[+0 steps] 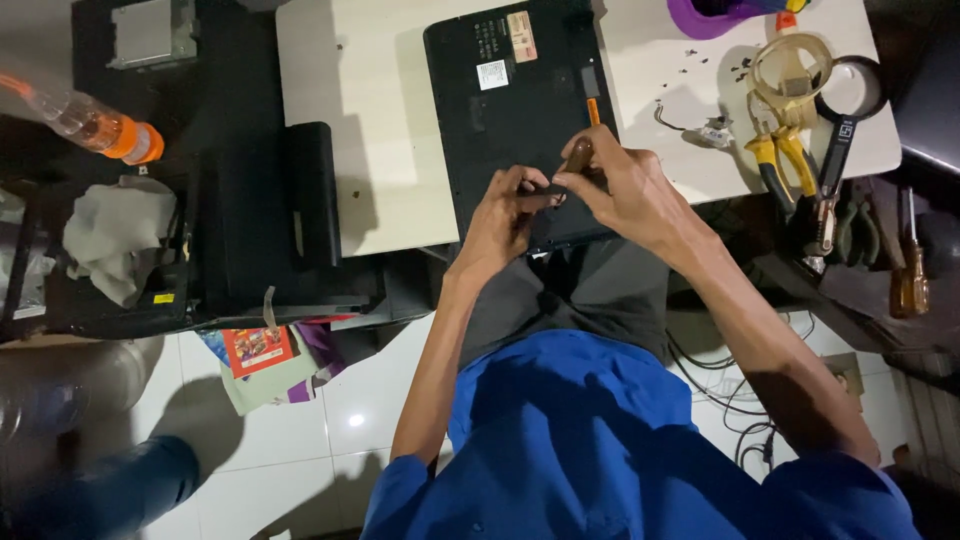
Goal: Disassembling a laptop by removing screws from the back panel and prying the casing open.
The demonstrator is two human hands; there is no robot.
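A bottle (95,125) with an orange cap lies far left, above a crumpled cloth (115,250). Next comes a black printer (265,220), butted against the white bench (370,120). A black laptop (510,110) lies bottom-up on the bench, its near edge over the person's lap. The left hand (505,215) rests on that edge, fingers (530,185) pinched narrow around something too small to tell. Touching it, the right hand (620,185) grips a brown-handled screwdriver (580,152), tilted over the laptop's near right corner. Loose screws (715,65), tape rolls (790,65), yellow pliers (780,160) lie right.
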